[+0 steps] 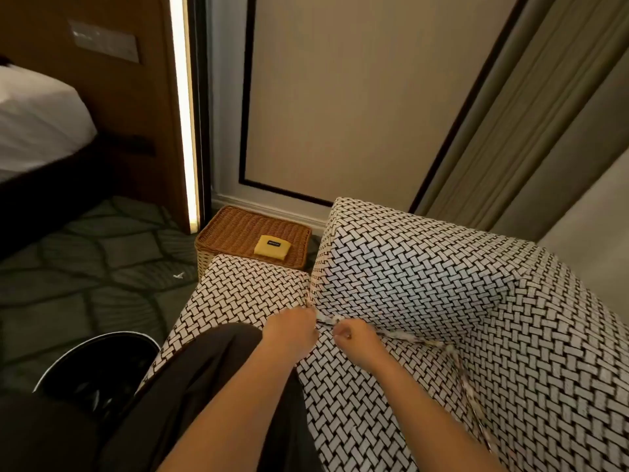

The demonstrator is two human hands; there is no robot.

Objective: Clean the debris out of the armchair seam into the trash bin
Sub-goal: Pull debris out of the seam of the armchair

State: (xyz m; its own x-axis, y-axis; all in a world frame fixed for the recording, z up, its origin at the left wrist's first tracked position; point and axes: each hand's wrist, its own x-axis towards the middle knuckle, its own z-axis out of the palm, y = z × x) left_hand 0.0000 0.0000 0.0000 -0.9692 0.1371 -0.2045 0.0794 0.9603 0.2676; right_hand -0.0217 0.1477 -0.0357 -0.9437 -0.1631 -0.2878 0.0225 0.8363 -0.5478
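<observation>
Your left hand (291, 326) and right hand (354, 338) both pinch paper scraps (325, 320) in the armchair seam (405, 337). The trash bin (102, 364) stands at near left, so loose bits may fall on the carpet (102, 264) on the way.

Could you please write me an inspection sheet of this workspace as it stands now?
Surface: black-and-white woven-pattern armchair.
Job's things: pale paper scraps lie along the seat seam under the backrest; round black trash bin stands on the floor, left of the chair.
Clutter: one white scrap on the patterned green carpet.
Grippers: left hand and right hand are at the seam with fingers curled and a scrap between them; whether either pinches it cannot be told.
Cables: nothing seen.
Surroundings: brown wicker basket bearing a flat yellow item; white bed; lit strip; beige curtain.
</observation>
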